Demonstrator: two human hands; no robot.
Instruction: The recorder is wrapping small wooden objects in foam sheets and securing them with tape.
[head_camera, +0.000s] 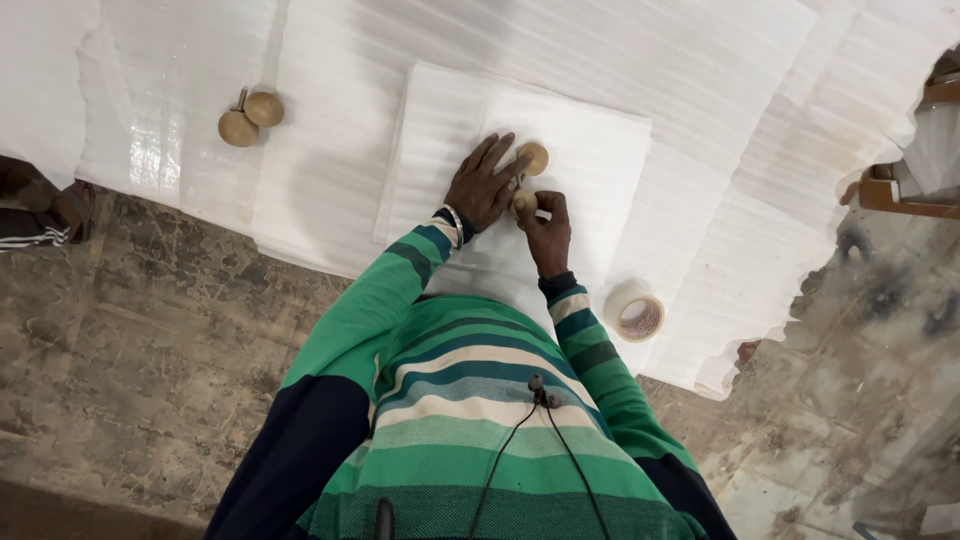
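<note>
On foam sheet (590, 140), left hand (483, 185) flat

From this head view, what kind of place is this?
Probably a small packing or craft workshop, work done on the floor. White foam wrap sheets cover a worn stone floor, a tape roll lies nearby, and the left hand and right hand handle round wooden knobs; two more knobs sit apart.

soft, even daylight falls across the white foam sheet (700, 80), glare gleaming at its left fold; faint shadows, sharp centre, wide-angle bending at the edges.
</note>
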